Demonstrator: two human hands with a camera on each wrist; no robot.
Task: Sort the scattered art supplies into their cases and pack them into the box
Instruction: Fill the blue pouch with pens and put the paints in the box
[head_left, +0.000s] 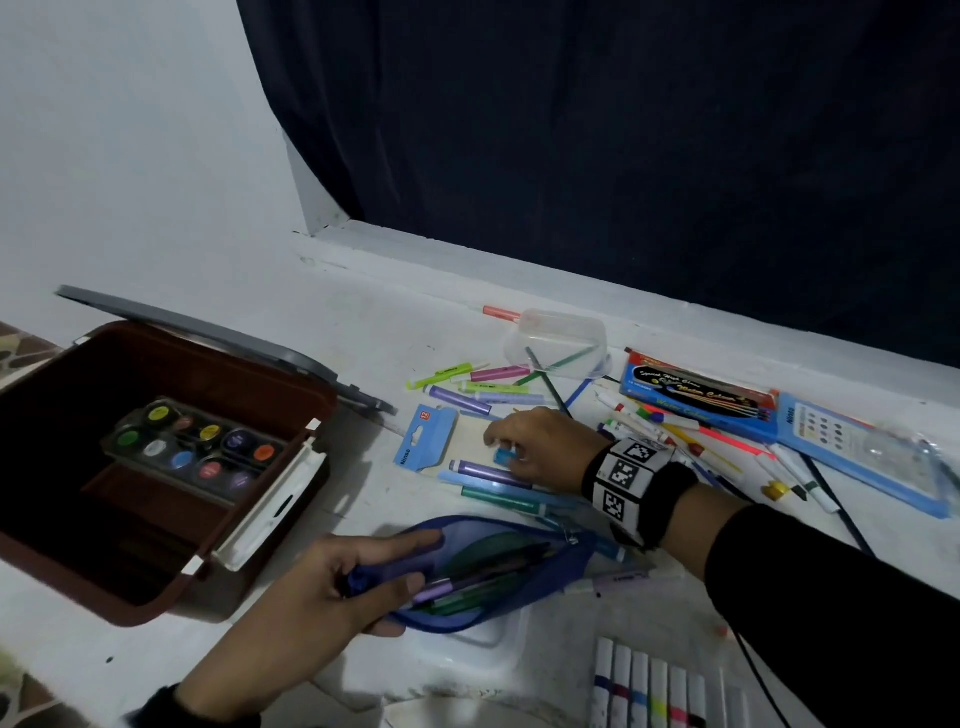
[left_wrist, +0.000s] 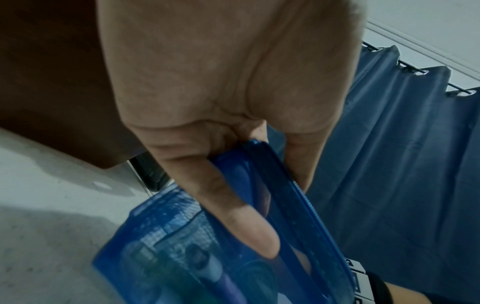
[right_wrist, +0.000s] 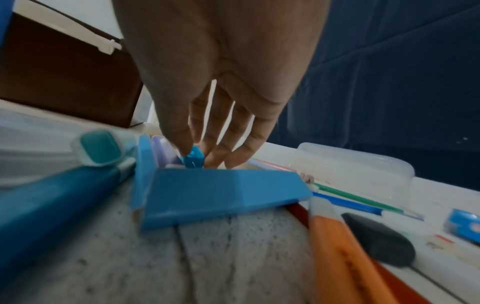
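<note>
Blue sharpener (head_left: 504, 456) pinched in right hand (head_left: 540, 451) fingertips, low over card (head_left: 470, 441) among pens (head_left: 488, 474) mid-table. Left hand (head_left: 332, 582) grips open blue pouch (head_left: 498, 566) at its mouth, pens inside. Brown box (head_left: 171, 561) at left, lid up, holds paint set (head_left: 195, 449).

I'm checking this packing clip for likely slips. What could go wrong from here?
The right hand pinches only a small blue piece with its fingers; it could slip back among the loose markers. The left hand holds the blue pouch open near its end, so the pens inside might slide out if it tips.
</note>
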